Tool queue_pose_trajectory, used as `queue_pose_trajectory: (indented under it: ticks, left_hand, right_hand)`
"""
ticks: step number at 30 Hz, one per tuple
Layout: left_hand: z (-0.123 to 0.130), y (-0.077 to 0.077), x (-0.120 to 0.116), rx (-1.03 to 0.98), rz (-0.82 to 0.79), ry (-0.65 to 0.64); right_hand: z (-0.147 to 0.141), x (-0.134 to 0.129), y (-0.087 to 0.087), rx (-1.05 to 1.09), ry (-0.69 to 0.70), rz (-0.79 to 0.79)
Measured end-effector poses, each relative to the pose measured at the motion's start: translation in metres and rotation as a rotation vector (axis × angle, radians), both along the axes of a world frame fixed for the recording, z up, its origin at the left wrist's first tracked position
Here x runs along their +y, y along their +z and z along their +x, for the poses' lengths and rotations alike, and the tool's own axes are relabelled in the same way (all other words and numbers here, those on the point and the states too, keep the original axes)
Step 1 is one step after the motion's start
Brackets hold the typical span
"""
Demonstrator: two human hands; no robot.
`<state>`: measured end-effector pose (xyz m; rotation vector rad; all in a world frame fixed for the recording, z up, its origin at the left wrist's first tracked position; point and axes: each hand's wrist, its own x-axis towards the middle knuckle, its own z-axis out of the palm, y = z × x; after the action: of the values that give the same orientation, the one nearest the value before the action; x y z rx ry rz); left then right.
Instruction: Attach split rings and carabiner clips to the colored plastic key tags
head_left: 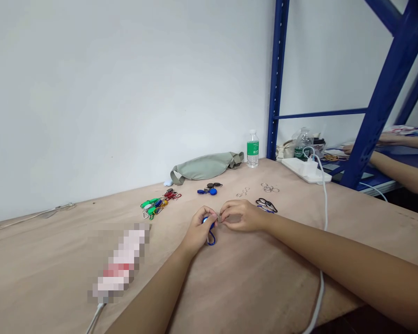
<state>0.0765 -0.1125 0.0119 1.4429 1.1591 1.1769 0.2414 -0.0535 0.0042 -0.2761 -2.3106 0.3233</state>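
Along the plywood desk (264, 283) we log, from left: colored carabiner tags (158, 203); our left hand (198, 230), fingers closed around a blue carabiner tag (211, 237); our right hand (242, 215), fingers pinching a small metal ring (219, 218) at that tag; loose split rings (269, 187); black carabiners (266, 205).

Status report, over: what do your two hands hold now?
Left hand gripping blue plastic tag with blue carabiner. Right hand pinching small silver ring at tag. Black carabiners just beyond right hand.
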Motion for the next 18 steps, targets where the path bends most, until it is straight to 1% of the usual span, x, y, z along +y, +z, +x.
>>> queue_pose_trajectory:
  ticks: [3, 10, 14, 18]
  left_hand:
    - [-0.0004, -0.0011, 0.0013, 0.01, 0.009, 0.022]
    - [0.0, -0.0032, 0.0029, 0.014, 0.046, 0.02]
    - [0.0001, -0.0017, 0.0015, 0.078, 0.065, 0.035]
    - [-0.0007, -0.0015, 0.0009, 0.108, 0.071, 0.046]
  right_hand:
    - [-0.0009, 0.0, -0.0011, 0.042, -0.023, 0.017]
    - [-0.0018, -0.0016, 0.0001, 0.018, -0.014, 0.016]
    - [-0.0019, -0.0022, 0.0008, 0.015, -0.022, 0.008]
    - [-0.0028, 0.0015, -0.0027, 0.051, -0.046, -0.014]
